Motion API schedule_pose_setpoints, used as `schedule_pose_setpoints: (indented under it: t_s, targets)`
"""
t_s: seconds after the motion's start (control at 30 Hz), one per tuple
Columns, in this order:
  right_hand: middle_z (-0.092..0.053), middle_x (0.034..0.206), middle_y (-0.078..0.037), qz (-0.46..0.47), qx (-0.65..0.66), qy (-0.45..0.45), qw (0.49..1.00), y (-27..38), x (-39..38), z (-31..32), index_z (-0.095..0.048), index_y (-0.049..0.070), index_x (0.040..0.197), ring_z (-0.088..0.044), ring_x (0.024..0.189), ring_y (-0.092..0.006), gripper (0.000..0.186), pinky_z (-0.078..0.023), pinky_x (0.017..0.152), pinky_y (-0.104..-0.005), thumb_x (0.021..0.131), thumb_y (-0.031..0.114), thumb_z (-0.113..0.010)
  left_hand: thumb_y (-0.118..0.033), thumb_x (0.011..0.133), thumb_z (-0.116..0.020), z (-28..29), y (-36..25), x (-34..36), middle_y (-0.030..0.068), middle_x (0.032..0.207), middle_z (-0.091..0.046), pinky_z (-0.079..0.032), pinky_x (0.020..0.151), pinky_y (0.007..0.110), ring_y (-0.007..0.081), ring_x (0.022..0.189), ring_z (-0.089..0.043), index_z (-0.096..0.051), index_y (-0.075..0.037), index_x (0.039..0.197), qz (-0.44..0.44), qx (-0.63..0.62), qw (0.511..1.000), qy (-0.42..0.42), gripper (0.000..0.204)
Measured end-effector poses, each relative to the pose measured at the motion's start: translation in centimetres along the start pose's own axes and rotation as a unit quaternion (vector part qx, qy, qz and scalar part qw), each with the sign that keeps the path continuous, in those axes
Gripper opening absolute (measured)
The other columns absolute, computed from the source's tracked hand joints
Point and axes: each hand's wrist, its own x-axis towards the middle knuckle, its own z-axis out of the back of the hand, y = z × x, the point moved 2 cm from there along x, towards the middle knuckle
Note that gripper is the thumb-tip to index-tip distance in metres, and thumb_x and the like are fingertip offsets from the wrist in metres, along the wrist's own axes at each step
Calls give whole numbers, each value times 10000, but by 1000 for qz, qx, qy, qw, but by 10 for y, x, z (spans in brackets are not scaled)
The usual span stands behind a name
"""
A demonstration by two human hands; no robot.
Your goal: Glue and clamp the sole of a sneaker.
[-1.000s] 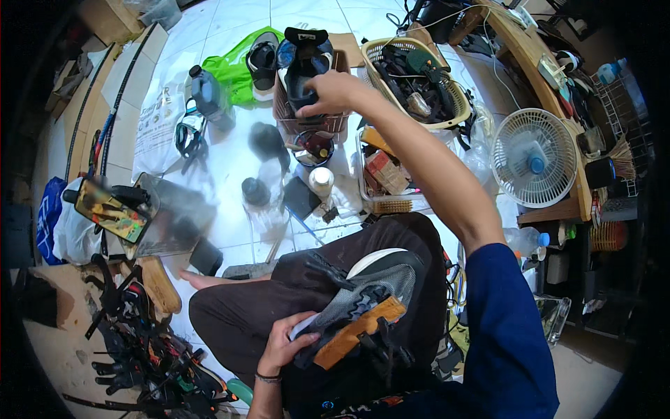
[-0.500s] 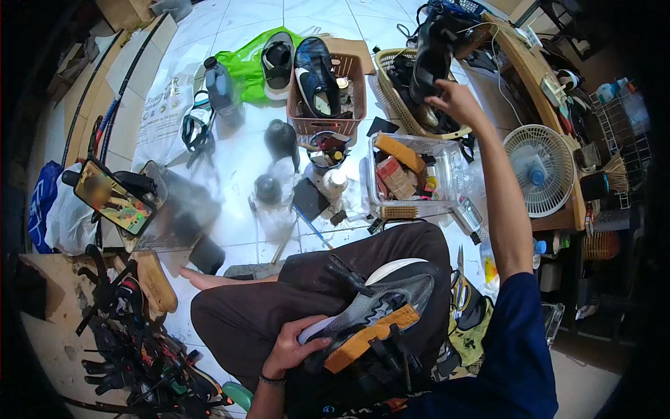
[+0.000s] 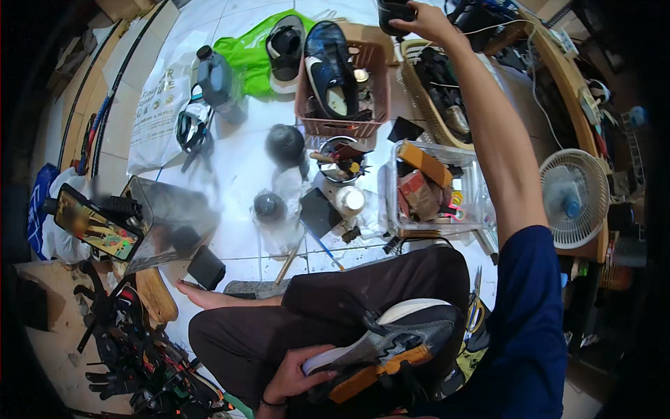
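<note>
A grey mesh sneaker (image 3: pixel 359 353) with a white sole lies tilted across my lap. Black clamps and an orange-brown block (image 3: pixel 412 356) press along its side. My left hand (image 3: pixel 300 380) is closed round one end of the sneaker, thumb on its near side. My right arm is stretched far forward, and my right hand (image 3: pixel 427 24) grips a black shoe (image 3: pixel 396 15) by its edge. The picture's top edge cuts off much of this shoe. Below that hand stands a yellow basket (image 3: pixel 412 91) with dark items inside.
A brown basket (image 3: pixel 342 129) bears a dark shoe (image 3: pixel 328 70), beside another shoe (image 3: pixel 285 52) on a green bag. Ahead stand a clear bin (image 3: pixel 426 225) of blocks, bottles (image 3: pixel 285 145) and a tool cup (image 3: pixel 342 167). A fan (image 3: pixel 576 199) stands right; several clamps (image 3: pixel 132 356) lie left.
My right hand has carried the black shoe away from above the yellow basket, farther forward and left, uncovering the basket's contents. My left hand keeps its hold on the sneaker. The view has shifted slightly.
</note>
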Motion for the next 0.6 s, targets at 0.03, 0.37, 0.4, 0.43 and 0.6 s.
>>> schedule_pose_setpoints:
  t_s: [0.03, 0.37, 0.4, 0.43, 0.6]
  targets:
    - [-722, 900, -197, -30, -41, 21, 998, 0, 16, -9, -685, -7, 1022, -696, 791, -321, 594, -540, 729, -418, 698, 468, -832, -115, 805, -813, 0, -1, 1, 142, 1134, -715, -521, 893, 294, 145, 1009, -665, -631, 39, 1256, 9, 5, 1000, 3, 510]
    - [-710, 1020, -247, -2, -4, 408, 913, 139, -100, -120, -717, -25, 1055, -693, 937, -380, 658, -545, 851, -440, 909, 597, -558, -119, 803, -813, 3, -12, -1, 124, 1097, -724, -530, 858, 285, 124, 950, -667, -626, 31, 1271, 21, 4, 1000, 16, 526]
    - [-706, 1013, -256, 0, -1, 422, 907, 141, -100, -122, -713, -41, 1052, -688, 940, -399, 709, -541, 858, -449, 917, 628, -520, -119, 803, -813, 3, -9, -1, 124, 1097, -724, -530, 858, 285, 124, 950, -667, -626, 31, 1271, 17, 6, 1000, 18, 526]
    - [-703, 1005, -265, 3, 2, 435, 900, 142, -100, -121, -709, -57, 1048, -682, 942, -417, 762, -538, 866, -458, 926, 659, -481, -124, 803, -814, 3, -5, -1, 127, 1096, -724, -530, 863, 289, 129, 953, -669, -627, 32, 1269, 6, 21, 1000, 8, 526]
    - [-697, 886, -274, -16, 26, 281, 959, 137, -80, -90, -725, -24, 923, -688, 900, -406, 773, -537, 835, -473, 950, 684, -415, -142, 803, -816, 5, 3, -2, 143, 1112, -721, -524, 894, 302, 152, 992, -675, -630, 34, 1262, 35, 0, 999, 5, 526]
